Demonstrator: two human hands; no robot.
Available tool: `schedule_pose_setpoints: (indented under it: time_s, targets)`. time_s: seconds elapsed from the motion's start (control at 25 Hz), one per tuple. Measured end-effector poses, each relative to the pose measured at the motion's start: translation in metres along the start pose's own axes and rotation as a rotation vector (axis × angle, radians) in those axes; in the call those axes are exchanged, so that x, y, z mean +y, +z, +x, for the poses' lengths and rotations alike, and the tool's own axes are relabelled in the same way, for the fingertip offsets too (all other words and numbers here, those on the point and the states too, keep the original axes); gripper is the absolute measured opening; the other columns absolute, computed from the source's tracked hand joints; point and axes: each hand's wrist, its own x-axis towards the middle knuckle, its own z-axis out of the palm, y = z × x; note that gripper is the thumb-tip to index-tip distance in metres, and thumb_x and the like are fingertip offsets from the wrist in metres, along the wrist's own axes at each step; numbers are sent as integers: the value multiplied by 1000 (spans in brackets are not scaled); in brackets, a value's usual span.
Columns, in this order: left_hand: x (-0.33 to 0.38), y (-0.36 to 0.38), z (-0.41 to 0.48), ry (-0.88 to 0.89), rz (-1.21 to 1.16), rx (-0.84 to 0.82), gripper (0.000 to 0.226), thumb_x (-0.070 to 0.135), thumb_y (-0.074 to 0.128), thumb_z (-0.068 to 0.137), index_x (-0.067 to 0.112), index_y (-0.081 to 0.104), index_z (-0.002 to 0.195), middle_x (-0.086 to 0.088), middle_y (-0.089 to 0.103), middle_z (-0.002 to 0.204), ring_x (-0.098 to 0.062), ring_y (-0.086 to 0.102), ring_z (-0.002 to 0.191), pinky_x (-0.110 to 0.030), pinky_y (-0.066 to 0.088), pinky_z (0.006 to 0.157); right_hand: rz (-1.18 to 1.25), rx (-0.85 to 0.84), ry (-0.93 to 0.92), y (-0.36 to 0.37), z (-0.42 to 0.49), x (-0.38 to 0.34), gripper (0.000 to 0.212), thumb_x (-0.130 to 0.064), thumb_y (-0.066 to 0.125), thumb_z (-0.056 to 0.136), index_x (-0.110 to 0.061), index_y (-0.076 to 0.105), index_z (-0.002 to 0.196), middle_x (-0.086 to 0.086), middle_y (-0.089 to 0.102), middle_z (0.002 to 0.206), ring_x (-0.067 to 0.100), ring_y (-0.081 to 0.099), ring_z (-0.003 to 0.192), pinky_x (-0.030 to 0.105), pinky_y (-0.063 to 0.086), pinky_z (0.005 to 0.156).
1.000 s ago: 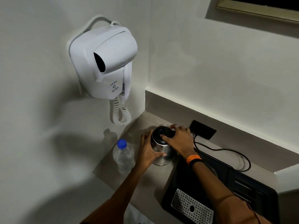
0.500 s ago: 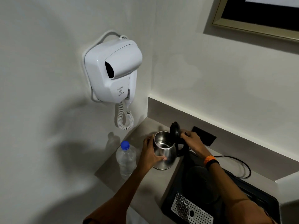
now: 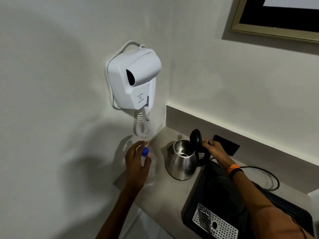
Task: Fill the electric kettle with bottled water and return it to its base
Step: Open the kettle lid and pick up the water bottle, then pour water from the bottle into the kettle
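Note:
A steel electric kettle stands on the beige counter, its black lid hinged upright and its inside open to view. My right hand rests at the kettle's black handle just behind the lid. A clear water bottle with a blue cap stands to the kettle's left. My left hand hovers open right at the bottle, fingers spread around its cap and neck, not closed on it. The round kettle base lies on a black tray, partly hidden by my right arm.
A black tray with a perforated metal drip grid fills the counter's right side. A black cord loops behind it to a dark wall socket. A white wall-hung hair dryer with coiled cord hangs above the bottle.
The kettle lid went from shut to fully open. My left hand left the kettle body and moved left to the bottle. My right hand shifted from the lid to the handle.

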Motion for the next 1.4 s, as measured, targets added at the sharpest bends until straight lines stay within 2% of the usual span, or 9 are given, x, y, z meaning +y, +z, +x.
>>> schedule_pose_setpoints:
  time_s: [0.08,0.16,0.4,0.52,0.64,0.84,1.0,1.12,1.4]
  targets:
    - [-3,-3,2,-130,-242,-133,34,8,62,99,22,59,130,-4,66,131,-17,60,124,-36,46,109,-9,1,3,-1,3,2,31,-24,60,103,-39,85,90,-10,85,92,7,80,92,33,57,96]
    - [-8,-1,4,-171,-335,-88,32,10,64,97,22,63,127,0,68,126,-8,63,119,-33,48,107,-6,4,2,-2,3,3,27,-26,61,102,-37,84,93,-8,85,94,9,80,95,31,57,95]
    - [-5,26,1,-91,-286,22,33,30,43,104,15,63,126,3,47,122,-24,58,113,-39,49,102,3,19,4,2,-1,0,30,-26,61,102,-40,84,90,-12,85,91,4,80,90,11,59,71]
    - [-4,36,5,-95,-134,79,51,48,64,88,9,55,120,2,43,122,-19,58,104,-36,56,89,13,22,6,3,-2,-1,27,-26,61,103,-36,84,93,-10,85,91,6,80,91,11,60,71]
    - [-10,43,2,-201,-91,171,73,46,90,61,14,49,112,-1,44,117,-14,57,95,-21,52,81,30,34,13,3,-4,-1,26,-26,61,103,-34,83,94,-9,85,91,7,80,91,10,59,69]
    - [-40,45,-18,-251,-178,214,79,49,90,54,17,50,114,0,50,114,4,52,101,1,36,90,50,53,25,6,-2,1,31,-26,60,103,-38,85,89,-11,85,88,6,80,88,11,58,65]
    - [-54,56,-25,-351,-189,101,87,35,98,52,27,54,127,5,64,121,-11,61,111,-17,46,97,74,54,6,7,-2,3,29,-29,58,104,-38,84,93,-8,85,90,8,81,87,16,60,56]
    - [-57,62,-7,-270,-180,12,76,37,95,55,25,60,121,2,68,114,-17,66,107,-35,55,94,88,65,4,7,-1,4,30,-28,59,104,-39,84,92,-9,85,89,6,80,85,16,61,56]
    - [-20,60,49,32,227,-368,82,49,88,55,23,59,127,-3,63,109,-29,68,93,-39,59,77,61,62,16,2,2,6,19,-24,65,100,-23,83,105,2,84,101,15,80,96,21,61,77]
